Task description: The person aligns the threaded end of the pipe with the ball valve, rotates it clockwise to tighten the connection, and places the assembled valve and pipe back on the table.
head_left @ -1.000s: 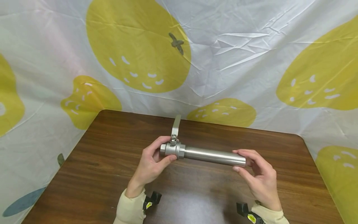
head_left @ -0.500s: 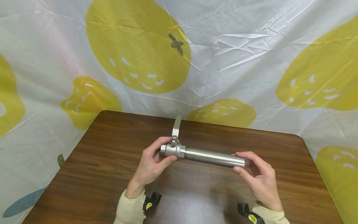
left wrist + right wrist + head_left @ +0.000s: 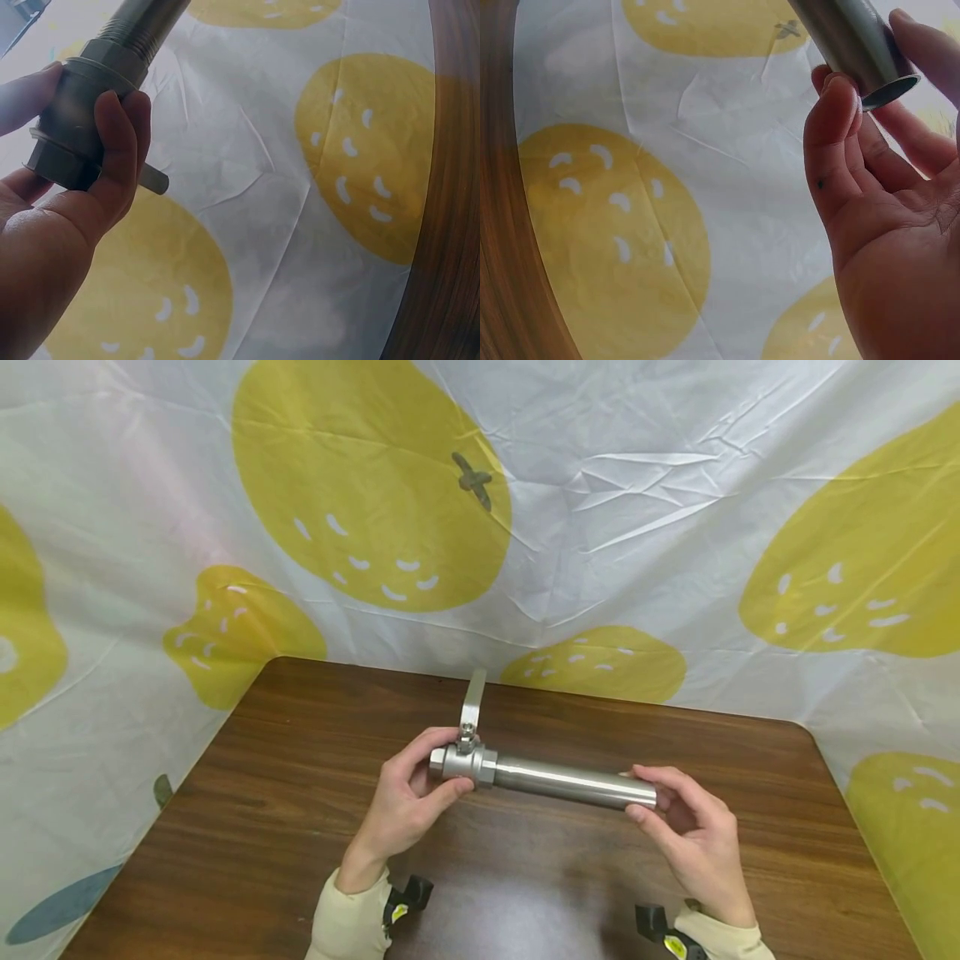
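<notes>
A steel ball valve (image 3: 461,762) with a flat lever handle (image 3: 472,700) pointing away from me is joined to a long steel pipe (image 3: 573,782); the assembly is held level above the brown table (image 3: 285,827). My left hand (image 3: 408,793) grips the valve body (image 3: 82,112), thumb under and fingers curled round it. My right hand (image 3: 690,835) pinches the pipe's open end (image 3: 855,45) between thumb and fingers.
A white cloth with yellow fruit prints (image 3: 375,485) hangs behind and beside the table. The table's far edge (image 3: 525,685) lies just behind the valve handle. Black wrist-camera mounts (image 3: 408,893) sit at both cuffs.
The pipe's right end and my right hand have shifted very slightly left and down. The left hand and valve have stayed in place.
</notes>
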`<action>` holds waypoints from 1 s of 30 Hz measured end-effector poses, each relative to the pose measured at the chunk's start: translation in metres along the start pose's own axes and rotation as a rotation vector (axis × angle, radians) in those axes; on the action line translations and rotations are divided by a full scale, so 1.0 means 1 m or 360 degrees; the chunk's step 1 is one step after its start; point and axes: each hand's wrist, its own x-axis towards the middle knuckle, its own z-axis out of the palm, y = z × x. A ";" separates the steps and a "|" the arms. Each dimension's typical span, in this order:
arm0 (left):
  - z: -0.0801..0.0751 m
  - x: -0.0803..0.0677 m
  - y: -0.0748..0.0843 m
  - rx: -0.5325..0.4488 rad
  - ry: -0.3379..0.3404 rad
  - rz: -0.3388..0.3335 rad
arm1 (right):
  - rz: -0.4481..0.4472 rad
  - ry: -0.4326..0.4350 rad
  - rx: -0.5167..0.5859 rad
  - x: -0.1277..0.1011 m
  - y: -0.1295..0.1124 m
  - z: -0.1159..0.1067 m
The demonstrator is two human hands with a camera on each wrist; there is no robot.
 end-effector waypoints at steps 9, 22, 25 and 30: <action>0.000 0.000 0.000 0.0006 0.0019 -0.0037 | -0.0162 -0.0079 0.0151 0.007 -0.005 0.007; 0.000 0.000 -0.001 0.0008 0.0025 -0.0055 | -0.0213 -0.0055 0.0122 0.008 -0.006 0.006; 0.000 0.000 -0.001 0.0006 0.0026 -0.0052 | -0.0222 -0.0063 0.0120 0.008 -0.005 0.006; 0.000 0.000 -0.001 0.0001 0.0029 -0.0039 | -0.0220 -0.0066 0.0115 0.007 -0.004 0.004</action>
